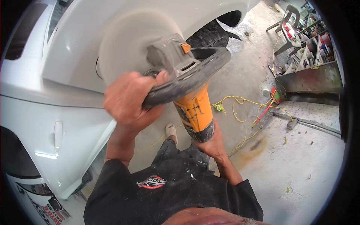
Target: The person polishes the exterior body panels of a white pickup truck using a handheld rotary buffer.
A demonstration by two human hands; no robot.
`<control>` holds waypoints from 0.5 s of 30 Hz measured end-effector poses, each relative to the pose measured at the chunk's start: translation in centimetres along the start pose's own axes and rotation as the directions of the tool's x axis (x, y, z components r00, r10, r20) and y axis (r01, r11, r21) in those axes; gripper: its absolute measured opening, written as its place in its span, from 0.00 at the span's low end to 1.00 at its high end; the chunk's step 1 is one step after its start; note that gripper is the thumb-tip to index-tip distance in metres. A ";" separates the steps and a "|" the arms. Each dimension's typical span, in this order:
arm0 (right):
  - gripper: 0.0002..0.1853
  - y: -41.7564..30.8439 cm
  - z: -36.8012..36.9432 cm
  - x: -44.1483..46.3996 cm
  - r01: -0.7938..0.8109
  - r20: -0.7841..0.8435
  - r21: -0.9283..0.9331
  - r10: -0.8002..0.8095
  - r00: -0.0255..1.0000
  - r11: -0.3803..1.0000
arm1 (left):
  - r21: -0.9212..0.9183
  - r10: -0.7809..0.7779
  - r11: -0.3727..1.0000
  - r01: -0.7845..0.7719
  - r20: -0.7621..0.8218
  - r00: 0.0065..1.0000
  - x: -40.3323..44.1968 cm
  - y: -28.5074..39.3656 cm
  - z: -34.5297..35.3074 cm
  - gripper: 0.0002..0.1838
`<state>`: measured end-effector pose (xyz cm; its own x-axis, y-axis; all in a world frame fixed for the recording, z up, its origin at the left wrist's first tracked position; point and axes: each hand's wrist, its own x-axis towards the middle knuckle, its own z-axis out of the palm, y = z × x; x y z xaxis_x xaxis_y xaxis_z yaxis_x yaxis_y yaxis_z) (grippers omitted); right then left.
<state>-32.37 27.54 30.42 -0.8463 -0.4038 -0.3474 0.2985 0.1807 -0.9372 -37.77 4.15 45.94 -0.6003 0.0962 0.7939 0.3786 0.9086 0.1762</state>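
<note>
An orange and grey power polisher (198, 108) is held against the white car's body panel (75, 56). Its round pad (129, 41) is blurred, as if spinning, and lies over the panel. My left hand (133, 97) is wrapped round the left end of the black curved handle (187, 77). Lower down, my right hand (210, 141) grips the black rear end of the orange body. Part of that hand is hidden by the tool.
A black tyre (212, 35) shows beyond the pad. Yellow cords (243, 100) run over the concrete floor at the right. Further back are a grey plastic chair (287, 32) and a rack of containers (315, 52). A car door (48, 123) is at the left.
</note>
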 end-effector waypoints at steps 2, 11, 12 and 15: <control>0.44 0.8 -0.8 1.0 0.059 -0.035 0.082 -0.056 0.998 0.995 | -0.029 0.001 1.000 -0.001 0.008 1.000 1.3 -0.1 2.6 0.14; 0.39 -1.9 -4.9 6.0 0.083 -0.160 0.139 -0.060 0.985 0.987 | -0.100 0.122 0.987 -0.123 -0.021 0.992 8.3 -1.1 10.9 0.15; 0.39 -2.0 -5.0 6.3 0.075 -0.157 0.155 -0.050 0.986 0.985 | -0.093 0.128 0.987 -0.129 -0.012 0.992 8.8 -1.1 10.8 0.15; 0.40 -2.7 -5.0 5.9 0.130 -0.146 0.008 -0.127 0.981 0.991 | -0.038 0.112 0.993 -0.113 -0.018 0.994 8.2 -0.5 8.5 0.14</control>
<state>-40.38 29.20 31.10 -0.9326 -0.2885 -0.2168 0.1896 0.1195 -0.9746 -48.87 7.92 47.43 -0.5412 0.1898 0.8192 0.4702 0.8759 0.1077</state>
